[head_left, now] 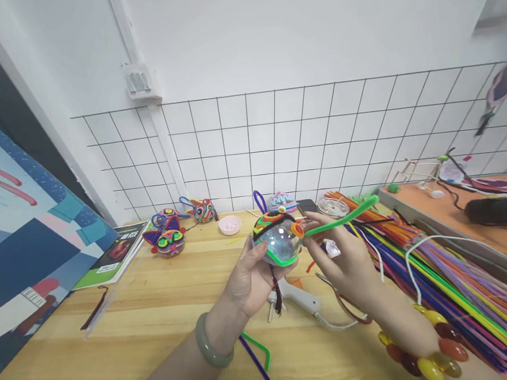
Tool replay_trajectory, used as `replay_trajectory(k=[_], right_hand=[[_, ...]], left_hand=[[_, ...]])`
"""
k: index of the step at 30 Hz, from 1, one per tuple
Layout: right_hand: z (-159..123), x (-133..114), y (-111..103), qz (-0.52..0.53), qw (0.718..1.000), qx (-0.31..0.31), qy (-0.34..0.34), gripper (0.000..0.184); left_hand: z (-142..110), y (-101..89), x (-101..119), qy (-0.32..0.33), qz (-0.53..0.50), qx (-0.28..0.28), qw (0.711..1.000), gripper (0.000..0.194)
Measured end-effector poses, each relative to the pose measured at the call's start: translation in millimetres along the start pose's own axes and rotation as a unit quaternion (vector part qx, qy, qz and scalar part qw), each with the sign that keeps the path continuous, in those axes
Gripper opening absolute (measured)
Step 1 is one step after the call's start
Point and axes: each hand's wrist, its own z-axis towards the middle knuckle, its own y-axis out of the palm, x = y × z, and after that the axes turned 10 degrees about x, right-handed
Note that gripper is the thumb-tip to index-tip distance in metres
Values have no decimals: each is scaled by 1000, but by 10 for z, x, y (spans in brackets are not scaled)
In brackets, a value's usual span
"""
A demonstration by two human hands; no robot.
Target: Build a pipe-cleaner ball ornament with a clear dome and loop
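My left hand (244,279) is wrapped round a clear ball (280,242) above the table. Bands of coloured pipe cleaner cover its top, with a purple loop (260,201) above and a dark tassel (277,294) hanging below. An orange coil (298,230) sits on the ball's right side, and a green strip (284,262) curves along its lower front. A green pipe cleaner (346,221) runs out to the right from the coil, pinched in my right hand (341,256). Whether its near end is joined to the ball, I cannot tell.
Behind the ball lies a white glue gun (300,297) with its cord, beside scissors (344,301). Many pipe cleaners (446,278) spread along the right. Decorated balls (170,239), a pink bowl (230,225) and a magazine (110,258) are further back.
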Motion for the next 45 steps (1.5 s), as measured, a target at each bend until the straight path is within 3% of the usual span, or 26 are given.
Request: replay_trajectory(k=[8, 19, 33, 35, 37, 38, 41, 45], right_hand=[[11, 122, 2, -15, 1000, 13, -11, 22], [36, 185, 2, -57, 998, 9, -12, 26], [67, 226, 10, -46, 996, 3, 74, 43], [85, 226, -16, -66, 994, -18, 89, 37], [108, 209, -65, -101, 987, -72, 102, 24], [119, 190, -95, -119, 982, -100, 106, 26], [145, 73, -181, -137, 979, -121, 85, 39], [131, -175, -220, -65, 992, -111, 4, 27]], left_hand=[[-9, 7, 12, 8, 9, -15, 1000, 56], [-26, 12, 24, 15, 22, -28, 999, 60], [-26, -7, 43, -13, 13, -13, 1000, 57], [-20, -10, 45, -12, 10, -5, 1000, 56], [-12, -8, 50, -7, 11, 5, 1000, 57], [-8, -4, 54, -4, 12, 12, 1000, 57], [0, 12, 67, 2, 15, 36, 999, 56], [-7, 53, 67, 26, 14, 47, 998, 49]])
